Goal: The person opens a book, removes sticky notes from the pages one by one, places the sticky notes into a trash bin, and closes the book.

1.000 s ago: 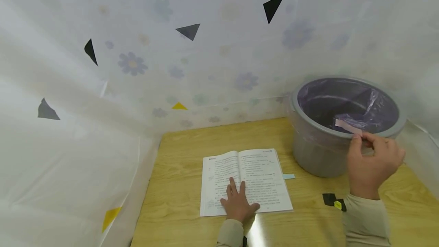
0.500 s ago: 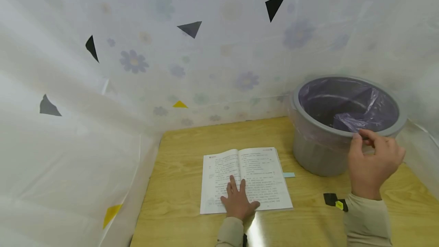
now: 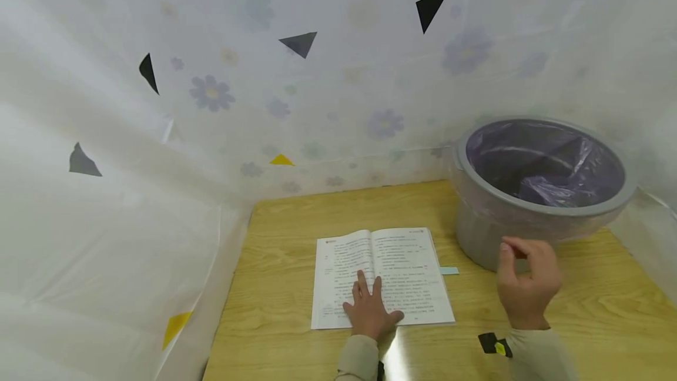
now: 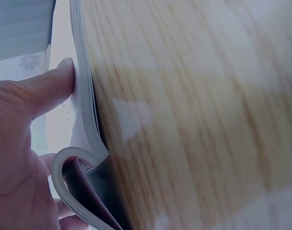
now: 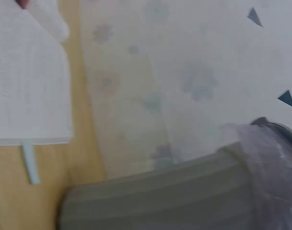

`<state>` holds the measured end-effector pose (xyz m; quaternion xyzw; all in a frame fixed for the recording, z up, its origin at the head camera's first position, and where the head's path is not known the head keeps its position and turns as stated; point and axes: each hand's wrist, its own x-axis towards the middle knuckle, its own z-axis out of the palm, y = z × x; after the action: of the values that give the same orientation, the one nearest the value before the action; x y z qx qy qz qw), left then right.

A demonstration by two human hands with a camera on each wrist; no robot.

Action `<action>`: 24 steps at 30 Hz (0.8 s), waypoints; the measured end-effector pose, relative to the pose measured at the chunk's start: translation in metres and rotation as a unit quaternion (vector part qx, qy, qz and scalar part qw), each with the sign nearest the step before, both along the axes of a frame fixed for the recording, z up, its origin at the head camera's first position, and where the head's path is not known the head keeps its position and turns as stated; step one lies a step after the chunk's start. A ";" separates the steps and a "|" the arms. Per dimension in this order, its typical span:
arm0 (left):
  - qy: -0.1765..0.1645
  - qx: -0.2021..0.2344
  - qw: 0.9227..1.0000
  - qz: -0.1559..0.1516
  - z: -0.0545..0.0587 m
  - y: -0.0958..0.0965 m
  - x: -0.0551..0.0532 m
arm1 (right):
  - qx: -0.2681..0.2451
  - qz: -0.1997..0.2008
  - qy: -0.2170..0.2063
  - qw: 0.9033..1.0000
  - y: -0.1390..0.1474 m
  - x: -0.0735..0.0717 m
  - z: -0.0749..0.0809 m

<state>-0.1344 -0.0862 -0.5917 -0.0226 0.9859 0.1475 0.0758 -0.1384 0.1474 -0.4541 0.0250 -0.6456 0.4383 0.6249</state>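
An open book [image 3: 407, 269] with printed pages lies on the wooden table. My left hand [image 3: 371, 311] rests on it with spread fingers, near the lower part of the spine. In the left wrist view, the thumb [image 4: 52, 86] lies along the edge of the book's pages [image 4: 84, 115]. A pale blue strip [image 3: 449, 270] sticks out from the book's right side. My right hand [image 3: 529, 281] is in front of the bin, fingers curled and thumb close to the index fingertip, with nothing visible in its grip. The right wrist view shows the book and strip, slightly blurred.
A grey bin [image 3: 476, 240], lined with a thin purple plastic bag [image 3: 555, 190], stands at the table's back right. Translucent flower-patterned sheeting [image 3: 338, 75] with black, grey and yellow patches hangs behind and along the left. Bare wood [image 3: 275, 263] shows left of the book.
A pinkish paper strip, pinched in my right hand over the bin a second ago, has left the fingers. That hand has come down and left towards the book. My left hand stays put.
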 end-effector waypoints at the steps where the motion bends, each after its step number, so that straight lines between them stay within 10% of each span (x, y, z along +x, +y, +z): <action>1: -0.001 0.000 1.000 0.000 0.000 0.000 0.000 | 0.022 0.024 -0.015 0.999 -0.002 0.000 -0.011; 9: -0.001 0.010 1.000 0.000 0.004 0.000 0.002 | 0.130 0.103 -0.251 0.954 -0.008 -0.001 -0.092; 15: 0.007 0.003 1.000 0.001 0.005 0.002 0.003 | 0.151 0.124 -0.484 0.853 -0.013 -0.001 -0.116; 19: 0.010 -0.001 1.000 0.003 0.005 0.002 0.003 | 0.158 0.149 -0.566 0.795 -0.017 -0.005 -0.127; 24: 0.008 0.001 1.000 0.005 0.006 0.002 0.002 | 0.169 0.146 -0.586 0.779 -0.023 -0.010 -0.139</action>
<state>-0.1320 -0.0846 -0.5860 -0.0260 0.9861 0.1495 0.0673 -0.1481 0.1246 -0.5931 -0.0375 -0.9393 0.3386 0.0408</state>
